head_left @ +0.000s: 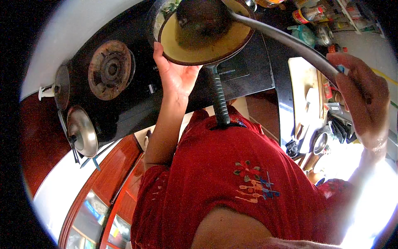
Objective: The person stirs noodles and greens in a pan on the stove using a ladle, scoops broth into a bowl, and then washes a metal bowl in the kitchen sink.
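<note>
My left hand (178,74) holds a yellowish bowl (203,52) with a dark rim from below, thumb on the rim. The bowl is tilted, its inside facing me. In my right hand (362,93) is the long dark handle of a ladle (290,39). Its dark round head (203,18) lies in or over the bowl. Behind and below the bowl is a pan whose black ribbed handle (217,95) points toward my red shirt. A glass rim shows behind the bowl at the left.
A round burner (111,69) is on the black stove top (141,93) at left. A metal lid (82,132) stands at its left edge. To the right are a cutting board (300,95), bottles (309,14) and a small metal bowl (320,143).
</note>
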{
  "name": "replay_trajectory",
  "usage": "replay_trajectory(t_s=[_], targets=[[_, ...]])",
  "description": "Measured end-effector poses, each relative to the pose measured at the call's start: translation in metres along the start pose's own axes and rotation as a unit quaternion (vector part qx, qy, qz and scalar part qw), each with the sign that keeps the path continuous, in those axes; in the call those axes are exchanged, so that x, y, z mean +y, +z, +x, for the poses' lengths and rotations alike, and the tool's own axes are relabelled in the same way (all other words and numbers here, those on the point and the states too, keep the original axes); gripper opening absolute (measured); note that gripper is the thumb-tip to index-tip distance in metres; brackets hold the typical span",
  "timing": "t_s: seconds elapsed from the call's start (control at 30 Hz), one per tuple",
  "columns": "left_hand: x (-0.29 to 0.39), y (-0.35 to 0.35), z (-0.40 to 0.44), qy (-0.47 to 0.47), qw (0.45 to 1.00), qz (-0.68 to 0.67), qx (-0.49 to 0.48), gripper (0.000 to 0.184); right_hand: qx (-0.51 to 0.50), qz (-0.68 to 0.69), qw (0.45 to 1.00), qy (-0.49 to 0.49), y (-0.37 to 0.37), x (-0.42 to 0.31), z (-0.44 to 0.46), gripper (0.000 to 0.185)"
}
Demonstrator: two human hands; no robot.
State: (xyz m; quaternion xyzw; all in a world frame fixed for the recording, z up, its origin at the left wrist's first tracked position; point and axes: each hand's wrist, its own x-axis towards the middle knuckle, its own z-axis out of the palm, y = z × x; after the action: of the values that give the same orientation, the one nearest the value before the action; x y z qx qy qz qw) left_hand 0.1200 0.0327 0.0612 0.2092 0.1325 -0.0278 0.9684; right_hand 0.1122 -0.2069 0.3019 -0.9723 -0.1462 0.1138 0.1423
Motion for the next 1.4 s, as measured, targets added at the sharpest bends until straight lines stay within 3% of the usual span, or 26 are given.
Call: replay_trajectory(t_s=[0.1, 0.2, 0.43, 0.6, 0.73, 0.77, 0.83, 0.93, 1.13, 1.23, 1.4], targets=[[0.0, -0.002, 0.002, -0.014, 1.0, -0.006, 0.003, 0.064, -0.028, 0.024, 0.998, 0.058, -0.005, -0.003, -0.002, 0.024], [0.004, -0.007, 0.005, 0.057, 0.995, 0.087, 0.014, 0.062, -0.025, 0.115, 0.989, 0.09, -0.004, 0.001, 0.003, 0.023], [0.025, -0.02, 0.018, 0.122, 0.973, 0.192, 0.044, 0.061, -0.08, 0.196, 0.975, 0.063, 0.001, 0.038, 0.027, 0.03], [0.038, -0.039, 0.035, 0.16, 0.961, 0.223, 0.03, 0.054, -0.065, 0.155, 0.985, 0.045, 0.003, 0.057, 0.032, 0.026], [0.045, -0.032, 0.044, 0.153, 0.944, 0.291, 0.027, 0.06, 0.054, 0.084, 0.993, -0.058, 0.025, 0.06, 0.032, 0.026], [0.043, -0.024, 0.044, 0.148, 0.943, 0.291, 0.072, 0.057, 0.057, 0.054, 0.994, -0.082, 0.026, 0.057, 0.034, 0.027], [0.049, -0.021, 0.05, 0.114, 0.945, 0.3, 0.061, 0.056, 0.063, -0.006, 0.99, -0.13, 0.027, 0.054, 0.037, 0.028], [0.061, -0.014, 0.056, 0.045, 0.934, 0.35, 0.052, 0.055, 0.171, -0.097, 0.944, -0.266, 0.04, 0.067, 0.046, 0.027], [0.085, -0.012, 0.073, -0.043, 0.876, 0.478, 0.046, 0.061, 0.131, -0.135, 0.946, -0.264, 0.049, 0.079, 0.043, 0.033], [0.096, -0.017, 0.09, -0.013, 0.851, 0.525, 0.026, 0.059, 0.148, -0.114, 0.955, -0.232, 0.061, 0.084, 0.042, 0.028], [0.083, -0.004, 0.096, 0.077, 0.854, 0.512, -0.045, 0.056, 0.154, 0.002, 0.975, -0.159, 0.071, 0.083, 0.044, 0.026]])
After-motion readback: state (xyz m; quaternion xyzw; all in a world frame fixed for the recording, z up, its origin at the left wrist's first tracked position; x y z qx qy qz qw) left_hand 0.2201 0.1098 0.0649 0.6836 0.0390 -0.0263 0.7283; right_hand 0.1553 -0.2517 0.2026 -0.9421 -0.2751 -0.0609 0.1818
